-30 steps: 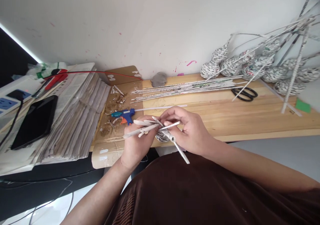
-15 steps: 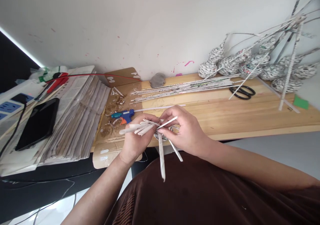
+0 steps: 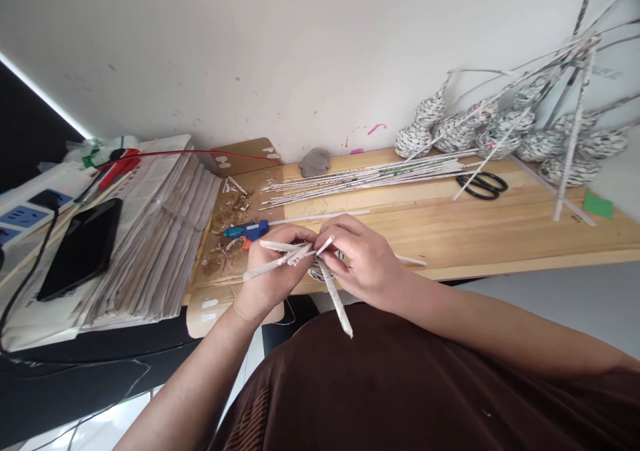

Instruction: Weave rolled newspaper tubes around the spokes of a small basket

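Between my two hands, above the table's front edge, is a small woven newspaper piece (image 3: 319, 272), mostly hidden by my fingers. Several rolled paper sticks (image 3: 339, 304) poke out of it, to the left, toward me and to the right. My left hand (image 3: 273, 267) is wrapped round the piece from the left, with a few sticks lying across its thumb side. Thumb and fingers of my right hand (image 3: 367, 257) pinch one short paper stick (image 3: 325, 245) at the weave. The fingertips of both hands nearly meet there.
Behind my hands lie a blue glue gun (image 3: 253, 229) and a bundle of paper sticks (image 3: 360, 177). Black scissors (image 3: 483, 185) and woven gourd shapes (image 3: 457, 131) are at the right. A newspaper stack (image 3: 155, 237) with a phone (image 3: 80, 247) stands left.
The stick pointing down toward me has swung to the right. The sticks over my left hand have shifted, and one now sticks out beyond my right hand.
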The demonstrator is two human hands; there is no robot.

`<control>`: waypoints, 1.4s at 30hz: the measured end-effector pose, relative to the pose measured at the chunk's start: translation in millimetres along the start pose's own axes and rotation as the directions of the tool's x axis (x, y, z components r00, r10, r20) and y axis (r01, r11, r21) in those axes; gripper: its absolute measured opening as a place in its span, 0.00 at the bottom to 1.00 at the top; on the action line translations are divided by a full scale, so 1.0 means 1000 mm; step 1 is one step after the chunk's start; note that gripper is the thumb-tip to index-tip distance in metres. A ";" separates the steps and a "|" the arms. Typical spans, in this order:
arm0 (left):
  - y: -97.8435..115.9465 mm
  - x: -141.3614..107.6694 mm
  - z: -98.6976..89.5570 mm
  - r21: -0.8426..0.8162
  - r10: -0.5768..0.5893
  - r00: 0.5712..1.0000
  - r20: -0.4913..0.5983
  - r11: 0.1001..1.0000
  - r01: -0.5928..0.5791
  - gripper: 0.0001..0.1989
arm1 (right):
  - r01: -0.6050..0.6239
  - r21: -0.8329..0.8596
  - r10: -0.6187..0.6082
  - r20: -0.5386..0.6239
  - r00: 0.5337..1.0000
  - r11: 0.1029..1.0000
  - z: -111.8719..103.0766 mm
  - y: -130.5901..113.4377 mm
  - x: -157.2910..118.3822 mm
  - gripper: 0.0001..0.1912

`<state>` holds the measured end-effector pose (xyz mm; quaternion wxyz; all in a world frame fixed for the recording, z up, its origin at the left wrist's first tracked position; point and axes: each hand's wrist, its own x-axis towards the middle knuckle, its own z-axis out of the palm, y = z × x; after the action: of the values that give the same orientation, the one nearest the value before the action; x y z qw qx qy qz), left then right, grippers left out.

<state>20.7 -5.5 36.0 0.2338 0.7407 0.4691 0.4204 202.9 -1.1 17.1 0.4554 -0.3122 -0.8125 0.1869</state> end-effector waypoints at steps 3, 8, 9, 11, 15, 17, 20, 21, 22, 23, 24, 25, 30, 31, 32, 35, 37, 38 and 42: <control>0.001 0.003 -0.004 0.010 0.013 0.998 0.055 1.000 -0.014 0.04 | -0.006 0.036 0.007 -0.016 1.000 0.999 0.001 0.002 -0.001 0.12; -0.004 0.007 -0.010 0.002 0.074 0.988 0.135 0.997 -0.075 0.03 | 0.007 0.049 -0.003 -0.092 0.996 0.999 0.000 0.004 -0.004 0.13; -0.005 0.007 -0.010 -0.007 0.082 0.987 0.139 0.997 -0.082 0.03 | 0.012 0.059 -0.006 -0.099 0.995 0.998 -0.001 0.005 -0.005 0.14; -0.009 0.008 -0.009 -0.050 0.059 0.989 0.133 0.997 -0.053 0.04 | 0.022 0.082 -0.013 -0.108 0.994 0.996 -0.002 0.007 -0.005 0.14; -0.013 0.011 -0.007 -0.103 -0.019 0.989 0.147 0.994 0.034 0.07 | 0.012 0.140 0.001 -0.091 0.996 0.990 -0.006 0.011 -0.001 0.13; -0.011 0.013 -0.006 -0.047 0.041 0.988 0.146 0.998 -0.034 0.04 | -0.015 0.165 0.029 -0.082 0.996 0.986 -0.009 0.012 0.002 0.13; -0.005 0.016 -0.007 0.004 0.135 0.983 0.129 0.991 -0.136 0.02 | -0.104 0.238 0.123 -0.067 0.990 0.966 -0.013 0.012 0.006 0.11; -0.002 0.016 -0.007 -0.001 0.147 0.980 0.132 0.989 -0.148 0.03 | -0.147 0.275 0.168 -0.054 0.984 0.950 -0.014 0.011 0.006 0.10; 0.000 0.016 -0.007 -0.011 0.154 0.978 0.142 0.988 -0.154 0.03 | -0.195 0.313 0.217 -0.036 0.976 0.930 -0.015 0.011 0.007 0.09; 0.002 0.015 -0.007 -0.023 0.156 0.975 0.158 0.988 -0.154 0.03 | -0.243 0.348 0.265 -0.017 0.964 0.905 -0.017 0.010 0.007 0.07; 0.003 0.014 -0.007 -0.036 0.154 0.972 0.178 0.988 -0.150 0.03 | -0.289 0.375 0.310 0.005 0.951 0.881 -0.019 0.008 0.006 0.06; 0.004 0.013 -0.007 -0.047 0.148 0.968 0.204 0.989 -0.142 0.04 | -0.331 0.390 0.349 0.027 0.937 0.859 -0.020 0.007 0.005 0.05; 0.000 0.004 -0.006 -0.031 0.130 0.967 0.217 0.991 -0.127 0.06 | -0.481 0.306 0.478 0.089 0.874 0.822 -0.024 0.004 -0.005 0.03; -0.001 0.003 -0.005 -0.021 0.131 0.971 0.202 0.991 -0.129 0.06 | -0.507 0.287 0.504 0.092 0.859 0.813 -0.024 0.005 -0.008 0.04; -0.002 0.001 -0.004 -0.014 0.132 0.973 0.189 0.991 -0.132 0.06 | -0.541 0.266 0.528 0.124 0.840 0.798 -0.023 0.006 -0.010 0.07; -0.002 -0.001 -0.002 -0.008 0.150 0.976 0.156 0.989 -0.151 0.03 | -0.640 0.232 0.600 0.224 0.768 0.732 -0.020 0.011 -0.018 0.14; -0.002 -0.001 -0.001 -0.003 0.151 0.979 0.135 0.988 -0.152 0.03 | -0.672 0.253 0.627 0.243 0.740 0.696 -0.018 0.013 -0.021 0.16; -0.001 -0.001 -0.001 -0.002 0.145 0.981 0.132 0.989 -0.146 0.03 | -0.671 0.274 0.629 0.235 0.741 0.689 -0.016 0.014 -0.022 0.17; -0.001 -0.002 0.000 -0.004 0.139 0.981 0.136 0.990 -0.140 0.04 | -0.608 0.403 0.591 0.184 0.786 0.684 -0.008 0.012 -0.022 0.17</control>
<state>19.8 -6.7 34.7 0.2331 0.7994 0.4003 0.3827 222.9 -7.2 0.6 0.4117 -0.4451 -0.6099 0.5103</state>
